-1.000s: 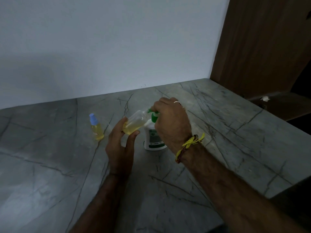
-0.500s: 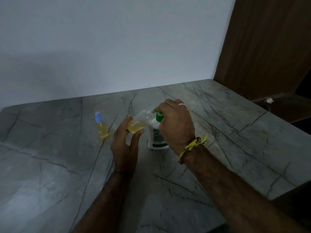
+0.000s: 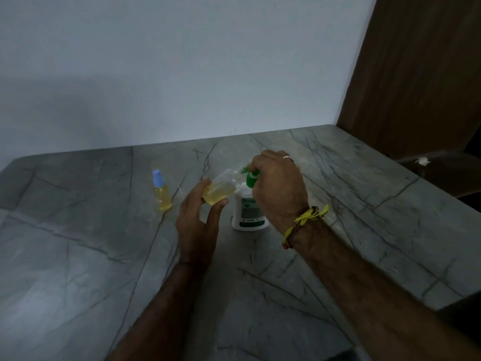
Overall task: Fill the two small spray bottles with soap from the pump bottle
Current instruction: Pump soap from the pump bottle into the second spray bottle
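On the desk [image 3: 104, 256] the pump bottle [image 3: 249, 213] stands centre; the capped bottle [image 3: 161, 192] stands left; between them (held above) tilts the open bottle [image 3: 221, 190].

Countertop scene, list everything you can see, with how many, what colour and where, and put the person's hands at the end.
Capped spray bottle: one, clear with yellow liquid and a light blue cap, standing on the counter left of the hands.
Open spray bottle: one, clear, partly filled with yellow liquid, tilted with its mouth at the pump nozzle.
Pump bottle: one, white with green pump and label, standing at centre.
Countertop: one, grey veined stone.
Wall: one, white, behind.
Wooden panel: one, brown, right.
Left hand: holds the open spray bottle.
Right hand: on the pump head, ring and yellow thread wristband.
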